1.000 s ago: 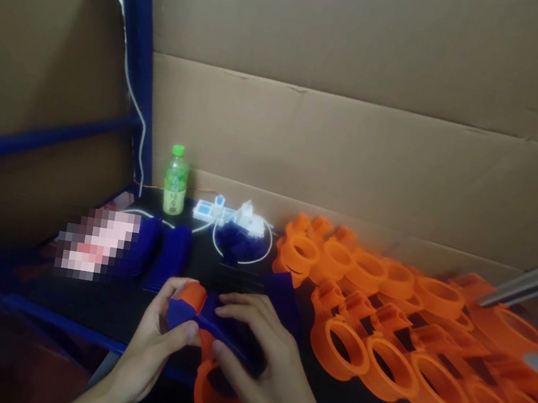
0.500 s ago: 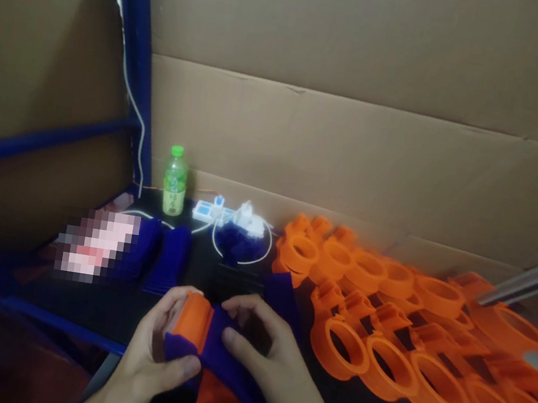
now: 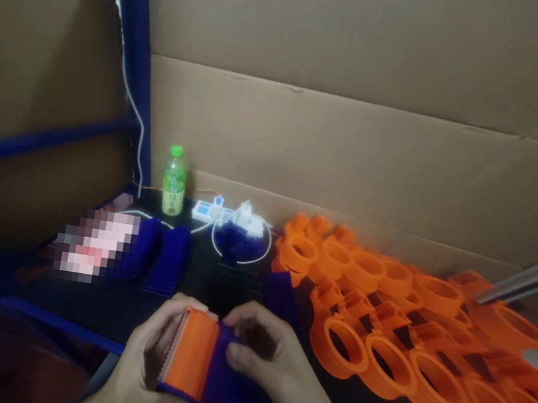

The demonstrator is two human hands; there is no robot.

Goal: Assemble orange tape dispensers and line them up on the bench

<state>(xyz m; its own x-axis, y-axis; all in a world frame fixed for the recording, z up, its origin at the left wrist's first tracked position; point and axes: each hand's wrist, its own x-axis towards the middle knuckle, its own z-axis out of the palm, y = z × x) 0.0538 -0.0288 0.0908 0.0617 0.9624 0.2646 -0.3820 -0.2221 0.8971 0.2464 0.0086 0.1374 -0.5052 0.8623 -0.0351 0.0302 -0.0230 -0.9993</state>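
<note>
An orange tape dispenser [image 3: 193,354] with a serrated edge on its left side is held low in front of me. My left hand [image 3: 151,362] grips it from the left, thumb along the lower edge and fingers behind. A thin dark blue piece [image 3: 233,378] lies against the dispenser's right side. My right hand [image 3: 271,357] is closed on this blue piece, its thumb on the near face and its index finger curled over the top edge. The dispenser's ring is mostly hidden below the blue piece.
Several orange tape dispensers [image 3: 388,367] lie in rows at the right. Stacks of blue pieces [image 3: 169,261], a green-capped bottle [image 3: 174,182] and a power strip [image 3: 204,210] with white cables stand at the back left. A blue rack post [image 3: 134,40] rises before cardboard walls [image 3: 357,154].
The dispenser has turned in my hands, so its broad orange face and serrated edge show more and its ring less. Both hands have shifted slightly and keep their grip.
</note>
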